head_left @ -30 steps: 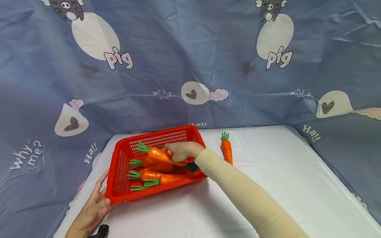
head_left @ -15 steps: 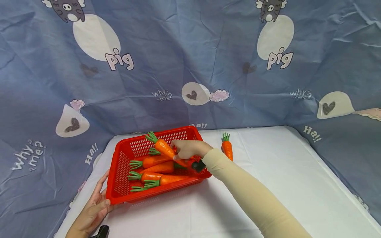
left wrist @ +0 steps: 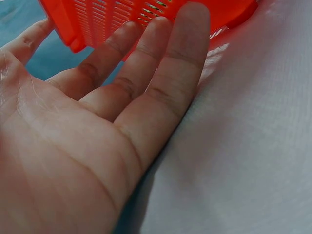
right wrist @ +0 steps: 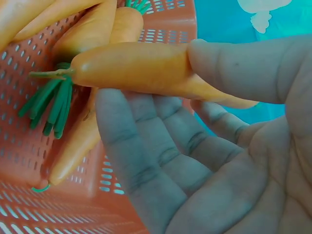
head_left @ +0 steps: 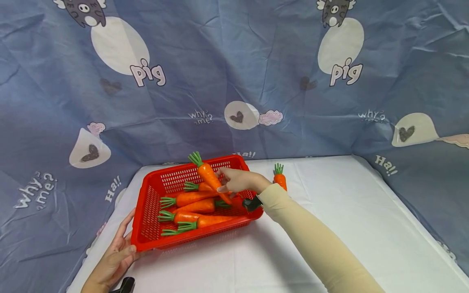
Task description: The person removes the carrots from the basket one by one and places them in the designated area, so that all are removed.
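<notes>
A red slatted plastic basket (head_left: 150, 213) on the white table holds several orange carrots (head_left: 192, 197) with green tops. My right hand (head_left: 238, 180) pinches one carrot (head_left: 208, 175) over the basket's right half. In the head view its leafy end points up and left, its tip down and right. The right wrist view shows my thumb (right wrist: 214, 58) on one side of this carrot and fingertips on the other. At the basket's near left corner is my left hand (head_left: 116, 254), fairly straight fingers (left wrist: 161, 87) touching the outer wall and the thumb at the rim.
Another carrot (head_left: 280, 179) lies on the white tabletop (head_left: 340, 211), right of the basket and partly behind my right forearm. A blue printed cloth (head_left: 293, 101) hangs behind and beside the table. Black straps (head_left: 126, 285) sit at both wrists.
My right hand has lifted the carrot from among the others and drawn it rightward, its leafy end swinging up. My left hand and the basket's left end have stayed put.
</notes>
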A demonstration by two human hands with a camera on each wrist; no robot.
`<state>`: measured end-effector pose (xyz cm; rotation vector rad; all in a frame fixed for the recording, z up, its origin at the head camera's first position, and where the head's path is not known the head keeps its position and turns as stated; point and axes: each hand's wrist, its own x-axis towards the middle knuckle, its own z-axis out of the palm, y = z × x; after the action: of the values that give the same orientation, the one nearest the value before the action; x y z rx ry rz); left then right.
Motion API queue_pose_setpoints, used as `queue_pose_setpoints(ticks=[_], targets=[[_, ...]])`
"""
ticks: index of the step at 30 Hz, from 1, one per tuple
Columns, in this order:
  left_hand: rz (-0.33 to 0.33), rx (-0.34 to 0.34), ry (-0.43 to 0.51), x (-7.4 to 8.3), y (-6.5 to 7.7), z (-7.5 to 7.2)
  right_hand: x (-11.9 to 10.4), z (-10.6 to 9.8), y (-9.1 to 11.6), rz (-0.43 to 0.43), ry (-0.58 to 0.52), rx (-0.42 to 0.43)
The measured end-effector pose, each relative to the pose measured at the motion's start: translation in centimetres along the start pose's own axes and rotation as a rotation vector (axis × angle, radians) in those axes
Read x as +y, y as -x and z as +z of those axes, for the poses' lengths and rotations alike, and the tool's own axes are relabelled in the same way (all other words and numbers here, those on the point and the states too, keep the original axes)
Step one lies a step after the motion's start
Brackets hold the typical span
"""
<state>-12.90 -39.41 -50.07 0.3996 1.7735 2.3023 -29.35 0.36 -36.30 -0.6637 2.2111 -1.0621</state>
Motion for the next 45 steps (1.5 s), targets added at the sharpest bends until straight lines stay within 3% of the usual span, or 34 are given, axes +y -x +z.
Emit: queue_pose_setpoints(ticks=[23,33,45], targets=[[-0.004,0.002,0.004,0.3,0.1,0.4,1.6,0.4,0.9,-0.048,-0.174,0.096],[0.011,-0.031,-0.002,-0.1,0.0,0.5,2.2,-0.3,1.6,-0.045,-0.227,0.14],[0.016,-0.015,-0.003,0.4,0.1,0.5,3.0,-1.1,2.3,-0.049,-0.251,0.164]])
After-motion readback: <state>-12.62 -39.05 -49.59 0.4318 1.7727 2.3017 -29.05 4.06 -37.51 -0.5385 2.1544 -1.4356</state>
